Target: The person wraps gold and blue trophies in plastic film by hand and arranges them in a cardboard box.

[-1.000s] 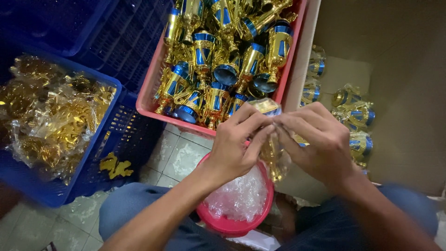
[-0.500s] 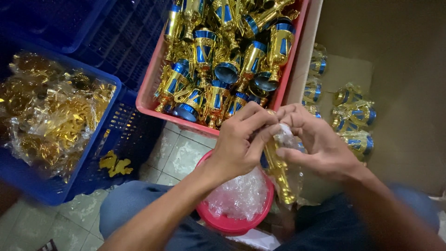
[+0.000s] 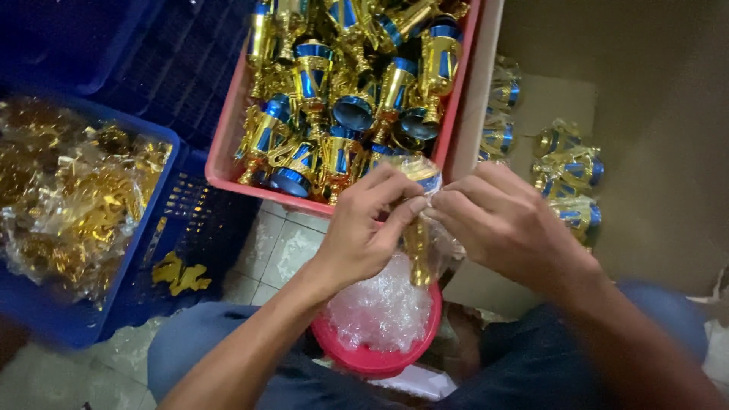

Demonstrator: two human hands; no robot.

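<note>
Both my hands hold one gold-and-blue trophy cup [image 3: 419,241] wrapped in a clear plastic bag, its stem pointing down. My left hand [image 3: 363,228] pinches the bag near the cup's top. My right hand [image 3: 507,225] grips the bag from the right side, fingertips meeting the left hand's. The cup hangs over a round red bowl [image 3: 380,357] filled with clear plastic bags [image 3: 380,307], which rests between my knees.
A pink crate [image 3: 228,144] of several unwrapped gold-and-blue cups stands just beyond my hands. A cardboard box [image 3: 653,114] at right holds several bagged cups. Blue baskets [image 3: 144,250] at left hold gold parts in plastic. A gold piece [image 3: 181,273] lies in one.
The cup has slid lower into the bag, its stem now pointing down over the bowl. My hands have shifted slightly and closed together around the bag's top.
</note>
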